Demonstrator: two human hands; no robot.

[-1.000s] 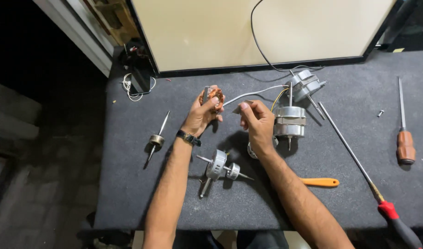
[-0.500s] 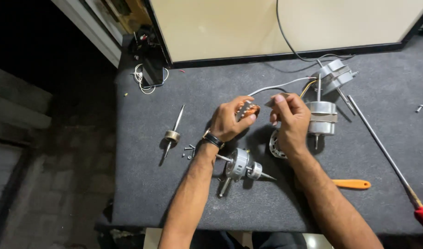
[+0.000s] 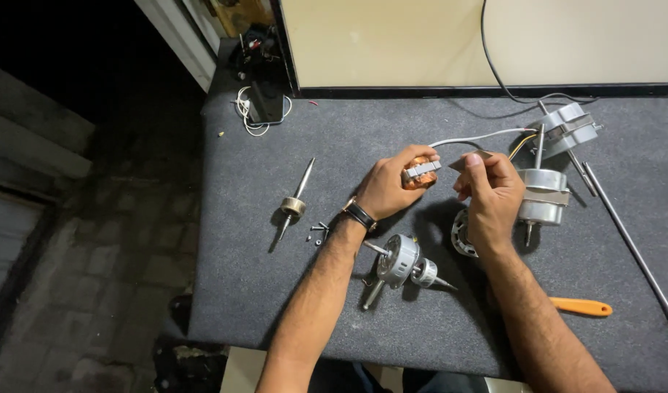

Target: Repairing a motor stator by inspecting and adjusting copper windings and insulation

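Above the grey surface [image 3: 261,291], just left of the silver motor housing [image 3: 543,195], your left hand [image 3: 387,188] has its grip closed around a small copper-wound coil [image 3: 420,173]. Your right hand [image 3: 490,195], touching that housing's left side, pinches a thin flat metal piece [image 3: 471,161] between thumb and fingers. A white wire [image 3: 479,136] runs up and left of the housing. Below and left of it lies a rotor with shaft [image 3: 402,265]; lower right, an orange handle [image 3: 583,307]
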